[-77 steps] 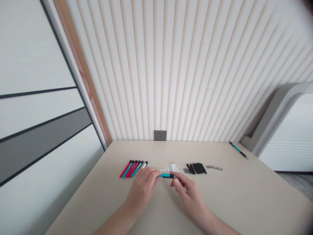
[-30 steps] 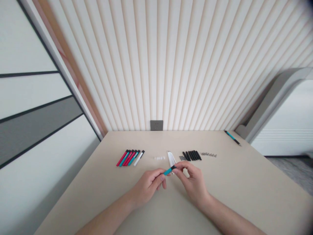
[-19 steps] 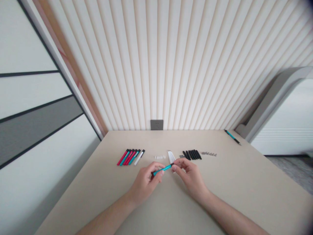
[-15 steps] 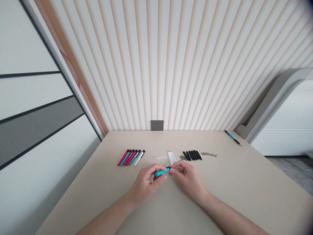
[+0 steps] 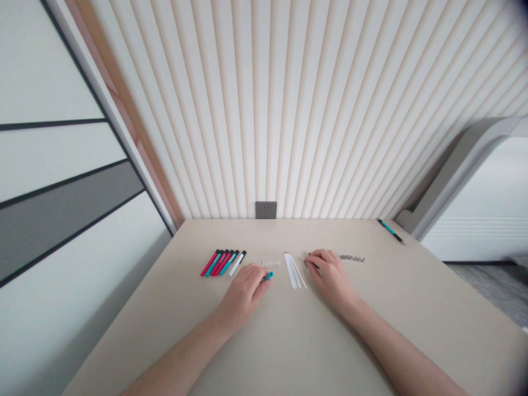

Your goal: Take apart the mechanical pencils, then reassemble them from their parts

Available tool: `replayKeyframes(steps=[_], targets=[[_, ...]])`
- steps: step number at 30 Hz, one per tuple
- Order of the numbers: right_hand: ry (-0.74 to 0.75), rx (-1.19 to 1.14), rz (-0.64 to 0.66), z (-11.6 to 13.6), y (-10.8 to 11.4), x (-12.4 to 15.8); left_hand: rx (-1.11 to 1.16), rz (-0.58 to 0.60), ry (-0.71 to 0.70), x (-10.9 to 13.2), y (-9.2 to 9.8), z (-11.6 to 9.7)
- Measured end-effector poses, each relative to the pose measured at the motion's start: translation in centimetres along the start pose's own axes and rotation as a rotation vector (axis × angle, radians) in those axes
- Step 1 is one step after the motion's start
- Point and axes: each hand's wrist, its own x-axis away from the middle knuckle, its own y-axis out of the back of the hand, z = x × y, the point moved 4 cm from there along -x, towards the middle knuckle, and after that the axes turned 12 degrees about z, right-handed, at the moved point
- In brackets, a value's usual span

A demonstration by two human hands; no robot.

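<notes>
Teal pen barrel [image 5: 269,275] held in left hand's [image 5: 243,297] narrow grip, only its tip showing, near bench [image 5: 371,308] centre | right hand [image 5: 330,280] covers black barrels [image 5: 307,263], grip unclear | parts sorted by kind along far edge: pens [image 5: 223,263], white strips [image 5: 293,269], screws [image 5: 352,258]

Left hand [image 5: 243,297] closed on teal pen barrel [image 5: 269,275], right hand [image 5: 330,278] on beige table [image 5: 412,308], white strips [image 5: 293,269] between

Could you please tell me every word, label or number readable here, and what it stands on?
No text is readable. The red and teal pens and the teal pen at the far corner of the table are too small to show any markings; the wall socket shows only its outlet holes.
</notes>
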Motion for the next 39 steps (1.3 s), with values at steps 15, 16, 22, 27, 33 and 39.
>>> replayKeyframes(steps=[15, 16, 22, 27, 33, 39], targets=[[0.032, 0.179, 0.036, 1.1, -1.1, -0.6, -0.032, 0.013, -0.041, 0.1, -0.4, 0.0], [0.024, 0.185, 0.034, 1.1, -1.1, -0.6, -0.020, 0.005, -0.046, 0.1, -0.4, -0.1], [0.077, 0.153, 0.057, 2.2, -1.3, -0.8, 0.031, -0.035, -0.058, 0.2, -0.1, -0.2], [0.088, 0.151, 0.073, 2.9, -1.1, -0.9, 0.021, -0.041, -0.079, 0.3, -0.2, 0.0], [-0.011, 0.141, 0.092, 0.5, -0.3, -0.3, 0.007, -0.028, -0.066, 0.2, -0.2, 0.0], [-0.017, 0.133, 0.123, 0.0, -0.7, -0.3, -0.010, -0.015, -0.046, 0.1, -0.2, -0.3]])
